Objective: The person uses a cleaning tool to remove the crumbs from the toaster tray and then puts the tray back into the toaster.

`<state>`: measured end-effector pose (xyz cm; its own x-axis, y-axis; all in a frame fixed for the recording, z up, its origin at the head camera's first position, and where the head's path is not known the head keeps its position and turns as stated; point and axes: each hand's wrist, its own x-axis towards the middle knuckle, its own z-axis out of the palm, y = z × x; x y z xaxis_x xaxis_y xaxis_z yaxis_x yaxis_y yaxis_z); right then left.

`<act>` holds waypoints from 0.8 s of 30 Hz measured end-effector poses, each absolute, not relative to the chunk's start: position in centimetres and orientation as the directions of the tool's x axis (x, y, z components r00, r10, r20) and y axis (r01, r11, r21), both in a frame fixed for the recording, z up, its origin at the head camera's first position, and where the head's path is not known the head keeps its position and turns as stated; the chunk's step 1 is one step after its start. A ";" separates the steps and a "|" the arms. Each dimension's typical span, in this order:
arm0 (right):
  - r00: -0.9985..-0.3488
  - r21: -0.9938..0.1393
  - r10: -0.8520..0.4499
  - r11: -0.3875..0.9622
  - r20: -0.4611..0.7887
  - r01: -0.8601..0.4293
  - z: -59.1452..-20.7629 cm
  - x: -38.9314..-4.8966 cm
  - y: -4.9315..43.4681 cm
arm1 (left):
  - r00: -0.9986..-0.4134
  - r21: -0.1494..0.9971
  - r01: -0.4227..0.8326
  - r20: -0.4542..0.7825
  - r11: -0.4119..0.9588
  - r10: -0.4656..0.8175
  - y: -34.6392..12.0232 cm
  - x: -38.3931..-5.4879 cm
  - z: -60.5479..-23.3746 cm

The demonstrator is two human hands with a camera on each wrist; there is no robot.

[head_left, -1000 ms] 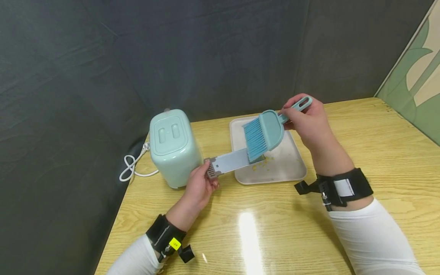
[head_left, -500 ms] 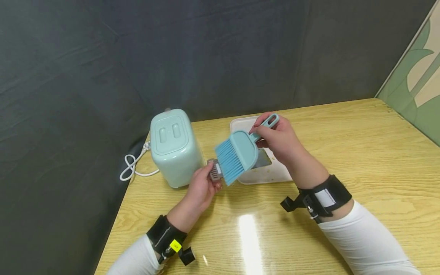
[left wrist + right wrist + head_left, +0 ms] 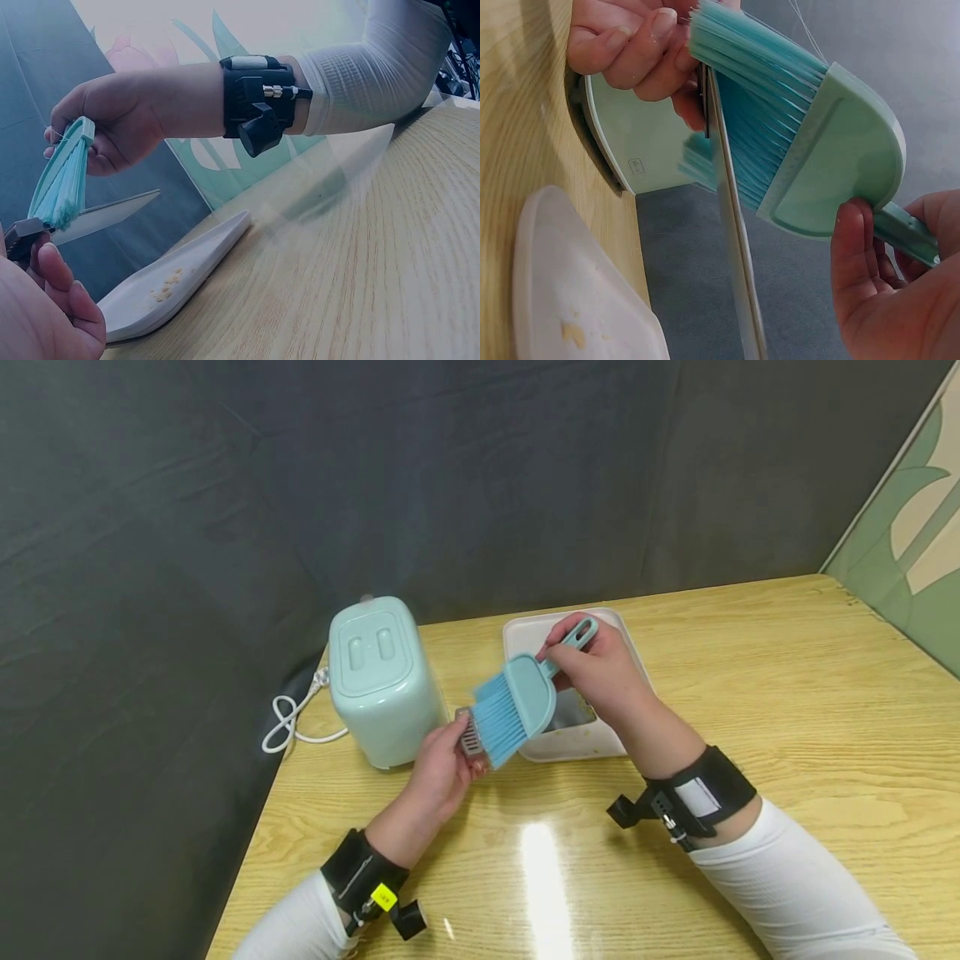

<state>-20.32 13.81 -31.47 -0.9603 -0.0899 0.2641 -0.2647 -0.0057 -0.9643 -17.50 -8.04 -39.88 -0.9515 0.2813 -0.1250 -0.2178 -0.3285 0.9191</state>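
Observation:
My left hand (image 3: 438, 768) pinches the grey slotted end of a long, thin metal crumb tray (image 3: 572, 714), which extends right above a white tray (image 3: 564, 752). My right hand (image 3: 603, 672) grips the handle of a mint hand brush (image 3: 531, 693). Its blue bristles lie against the crumb tray beside the left fingers and splay around its edge in the right wrist view. The brush hides the crumb tray's middle in the head view. Yellowish crumbs (image 3: 166, 286) lie on the white tray, below the raised metal piece.
A mint toaster (image 3: 386, 693) with its lid on stands left, close to the left hand. Its white cord (image 3: 281, 735) loops on the wooden table (image 3: 787, 710). A dark curtain (image 3: 480, 485) hangs behind, and a patterned panel (image 3: 915, 527) stands at the right.
The right hand has moved the brush left along the crumb tray, from its far end to the slotted end, then slightly downward. The left hand stays nearly still.

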 end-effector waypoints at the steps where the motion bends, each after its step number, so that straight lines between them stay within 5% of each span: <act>1: -0.961 -0.965 -0.087 0.005 0.261 -0.262 -31.3 -20.2 13.8 | -0.952 0.920 -0.217 -0.125 -0.328 0.280 -8.0 -17.5 -39.9; 24: -0.956 -0.954 -0.018 0.069 0.292 -0.292 -32.1 -21.6 15.0 | -0.953 0.898 -0.231 -0.132 -0.374 0.273 -8.0 -17.7 -39.8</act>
